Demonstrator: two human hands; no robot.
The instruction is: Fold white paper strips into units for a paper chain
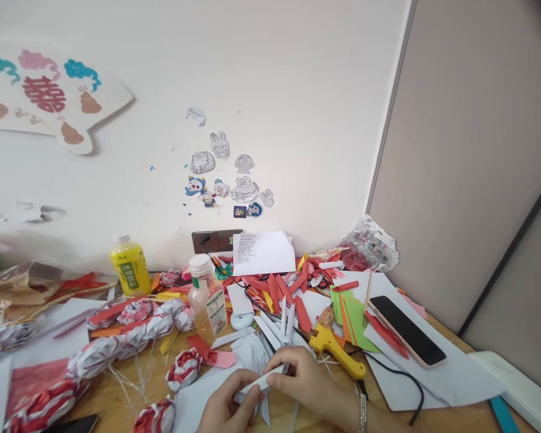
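Between my two hands, low in the middle of the head view, is a folded strip of white paper [258,385]. My left hand [234,400] pinches its left end between thumb and fingers. From the right, my right hand [293,376] curls its fingers over the other end. Just beyond my fingers lies a pile of folded white paper pieces [277,328], several pointing upward. A yellow glue gun [338,349] rests right of my right hand. To the left sit red-and-white folded paper rolls [183,368].
A clear bottle [207,300] and a yellow drink bottle [130,264] stand at the back left. Red folded strips [275,288] cover the back middle. At right, a phone [408,329] lies on white sheets [460,379]. A black cable [406,376] crosses there.
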